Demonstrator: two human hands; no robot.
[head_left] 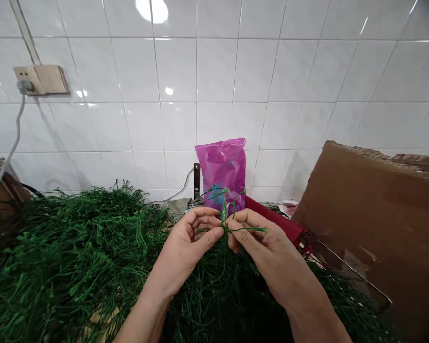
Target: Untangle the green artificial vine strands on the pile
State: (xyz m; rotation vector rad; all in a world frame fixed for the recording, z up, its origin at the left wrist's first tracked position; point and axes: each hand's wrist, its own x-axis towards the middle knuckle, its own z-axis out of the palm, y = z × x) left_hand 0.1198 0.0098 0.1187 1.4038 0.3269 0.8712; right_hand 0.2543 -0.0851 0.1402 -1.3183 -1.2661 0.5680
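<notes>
Between my two hands is a green plastic stem (226, 228) with several thin branches spreading up and to the right, their tips pale green. My left hand (196, 236) pinches it from the left with thumb and fingers. From the other side my right hand (257, 233) grips the same stem, one branch lying across its thumb. The fingertips of both hands nearly meet and partly hide the stem's base. Below and to the left lies a large heap of similar green plastic stems (103, 247).
A purple plastic bag (223, 166) stands against the white tiled wall (218, 71). A brown cardboard box (375, 224) rises at the right, with a red object (275, 219) beside it. At the upper left, a plug and cable hang from a wall socket (39, 79).
</notes>
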